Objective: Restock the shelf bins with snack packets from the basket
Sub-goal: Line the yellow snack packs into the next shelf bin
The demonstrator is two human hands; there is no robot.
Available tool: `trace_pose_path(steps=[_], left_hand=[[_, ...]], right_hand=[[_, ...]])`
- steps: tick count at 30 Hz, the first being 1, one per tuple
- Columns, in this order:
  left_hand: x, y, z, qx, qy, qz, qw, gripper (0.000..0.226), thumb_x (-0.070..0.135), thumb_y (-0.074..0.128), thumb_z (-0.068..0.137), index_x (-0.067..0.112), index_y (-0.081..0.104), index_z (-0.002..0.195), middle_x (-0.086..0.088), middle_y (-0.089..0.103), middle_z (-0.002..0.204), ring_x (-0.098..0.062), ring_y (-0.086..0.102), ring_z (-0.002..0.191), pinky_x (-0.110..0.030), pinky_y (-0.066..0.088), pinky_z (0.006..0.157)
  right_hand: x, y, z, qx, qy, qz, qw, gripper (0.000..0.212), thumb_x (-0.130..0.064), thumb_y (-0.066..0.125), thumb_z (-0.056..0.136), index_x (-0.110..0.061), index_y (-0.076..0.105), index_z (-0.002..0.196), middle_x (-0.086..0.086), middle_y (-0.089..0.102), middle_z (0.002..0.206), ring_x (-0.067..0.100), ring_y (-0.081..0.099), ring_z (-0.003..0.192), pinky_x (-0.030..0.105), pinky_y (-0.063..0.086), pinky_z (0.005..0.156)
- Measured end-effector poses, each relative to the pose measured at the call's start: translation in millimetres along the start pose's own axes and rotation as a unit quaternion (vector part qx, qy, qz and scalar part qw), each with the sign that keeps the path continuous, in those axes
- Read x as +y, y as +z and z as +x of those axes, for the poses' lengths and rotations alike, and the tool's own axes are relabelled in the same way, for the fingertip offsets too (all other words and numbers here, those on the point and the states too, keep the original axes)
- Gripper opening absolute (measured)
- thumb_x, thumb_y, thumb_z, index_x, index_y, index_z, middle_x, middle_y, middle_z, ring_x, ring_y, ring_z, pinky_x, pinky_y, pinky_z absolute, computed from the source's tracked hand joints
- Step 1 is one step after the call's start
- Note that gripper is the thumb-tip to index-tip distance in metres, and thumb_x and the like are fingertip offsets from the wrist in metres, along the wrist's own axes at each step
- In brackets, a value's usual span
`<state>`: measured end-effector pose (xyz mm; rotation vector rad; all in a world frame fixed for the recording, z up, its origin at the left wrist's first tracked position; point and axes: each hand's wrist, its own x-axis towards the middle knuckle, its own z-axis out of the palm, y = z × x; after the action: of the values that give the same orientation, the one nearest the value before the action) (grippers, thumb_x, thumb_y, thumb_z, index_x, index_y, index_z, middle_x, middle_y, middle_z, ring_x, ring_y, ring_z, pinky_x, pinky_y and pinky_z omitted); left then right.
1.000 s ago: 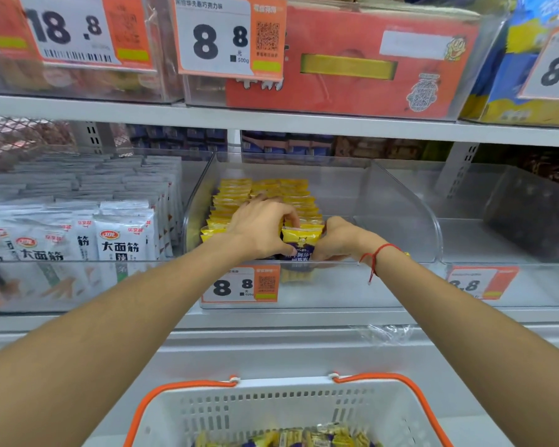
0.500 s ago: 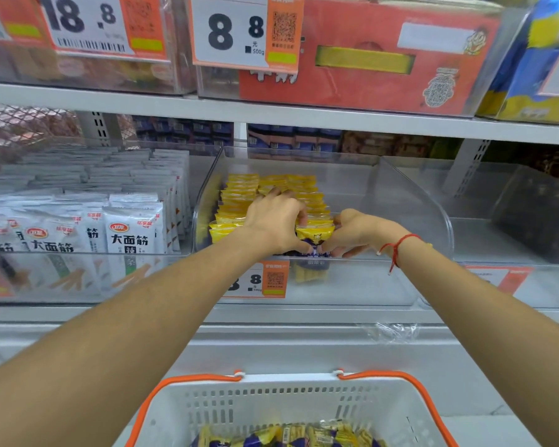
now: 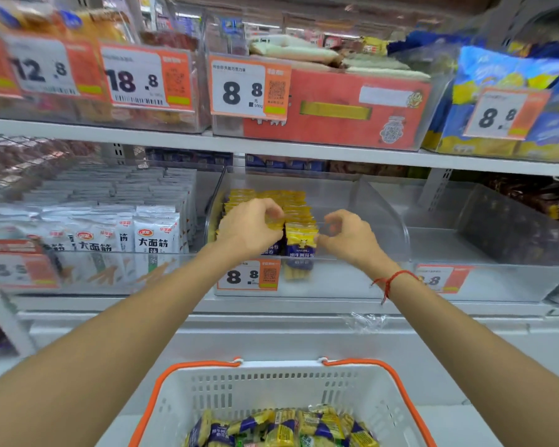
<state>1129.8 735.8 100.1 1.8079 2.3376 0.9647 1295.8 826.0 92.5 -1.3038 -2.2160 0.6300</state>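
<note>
Yellow snack packets [image 3: 273, 210] stand upright in rows in the clear shelf bin [image 3: 384, 217], right row shorter. Our left hand [image 3: 250, 227] curls on the front packets; our right hand [image 3: 347, 235] is curled just right of the front packet [image 3: 300, 240], grip unclear. We judge the right side needs filling; the basket [image 3: 265, 387] sits below.

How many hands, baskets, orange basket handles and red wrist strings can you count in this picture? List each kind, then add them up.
Hands: 2 (left hand, right hand)
Basket: 1
Orange basket handles: 2 (left handle, right handle)
Red wrist string: 1
Total: 6
</note>
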Motion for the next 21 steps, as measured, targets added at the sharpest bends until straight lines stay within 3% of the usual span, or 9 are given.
trace_pose_path(steps=[2,4,6,9,12,15,18,21], left_hand=[[2.1,-2.4,-28.3,0.017,-0.021,-0.042,0.999,0.018,0.028,0.065,0.086,0.036,0.064,0.102,0.020,0.065,0.105,-0.006,0.061,0.094,-0.024,0.047,0.075],[0.4,1.4,-60.2,0.020,-0.046,-0.096,0.994,0.013,0.028,0.065,0.084,0.039,0.062,0.087,0.022,0.064,0.088,-0.006,0.063,0.084,-0.027,0.050,0.075],[-6.2,12.4,-91.5,0.003,-0.069,-0.122,0.990,0.018,0.026,0.066,0.083,0.042,0.059,0.079,0.025,0.062,0.077,-0.006,0.063,0.079,-0.027,0.050,0.074],[-23.0,35.7,-133.3,-0.023,-0.120,-0.154,0.980,0.018,0.022,0.063,0.085,0.040,0.061,0.083,0.026,0.063,0.083,0.000,0.062,0.075,-0.025,0.051,0.071],[-42.6,63.3,-165.6,-0.057,-0.174,-0.159,0.970,0.016,0.020,0.061,0.088,0.037,0.060,0.088,0.022,0.063,0.085,-0.005,0.064,0.079,-0.027,0.054,0.072],[-61.6,93.7,-194.4,-0.101,-0.216,-0.166,0.957,0.017,0.020,0.061,0.088,0.037,0.060,0.087,0.018,0.064,0.089,-0.009,0.063,0.089,-0.029,0.051,0.078],[-81.6,127.7,-229.8,-0.161,-0.266,-0.173,0.935,0.015,0.016,0.056,0.092,0.030,0.061,0.090,0.009,0.064,0.102,-0.014,0.061,0.098,-0.029,0.050,0.085],[-100.4,158.2,-270.2,-0.225,-0.313,-0.151,0.910,0.017,0.013,0.049,0.095,0.022,0.064,0.097,-0.001,0.063,0.115,-0.017,0.059,0.101,-0.024,0.048,0.080]], right_hand=[[-3.6,-1.0,-28.3,0.031,-0.033,0.051,0.998,0.026,-0.024,0.070,0.083,-0.019,0.066,0.107,-0.003,0.064,0.093,0.017,0.062,0.096,0.030,0.049,0.085],[-0.7,4.0,-55.0,0.014,-0.044,0.095,0.994,0.008,-0.017,0.071,0.082,-0.021,0.070,0.088,-0.002,0.067,0.081,0.014,0.064,0.082,0.035,0.053,0.082],[7.9,13.3,-79.4,-0.038,-0.033,0.132,0.990,0.012,-0.010,0.068,0.082,-0.022,0.069,0.079,-0.003,0.066,0.072,0.013,0.062,0.069,0.038,0.056,0.075],[23.7,33.4,-111.5,-0.135,0.025,0.168,0.976,0.012,-0.003,0.062,0.086,-0.014,0.069,0.084,0.003,0.064,0.068,0.005,0.059,0.052,0.021,0.049,0.057],[36.9,61.1,-138.2,-0.222,0.087,0.170,0.956,0.013,0.000,0.057,0.088,-0.006,0.066,0.095,0.008,0.064,0.072,0.008,0.057,0.053,0.014,0.042,0.048],[56.3,93.6,-163.5,-0.266,0.121,0.137,0.946,0.015,-0.002,0.058,0.087,-0.004,0.067,0.099,0.006,0.063,0.074,0.012,0.055,0.054,0.014,0.042,0.047],[87.5,128.0,-190.9,-0.283,0.136,0.081,0.946,0.010,-0.006,0.058,0.087,-0.010,0.067,0.088,-0.003,0.061,0.072,0.004,0.055,0.051,0.016,0.046,0.052],[119.3,162.0,-218.9,-0.317,0.157,0.024,0.935,0.019,-0.008,0.054,0.089,-0.020,0.065,0.079,-0.006,0.055,0.095,0.008,0.058,0.063,0.030,0.051,0.063]])
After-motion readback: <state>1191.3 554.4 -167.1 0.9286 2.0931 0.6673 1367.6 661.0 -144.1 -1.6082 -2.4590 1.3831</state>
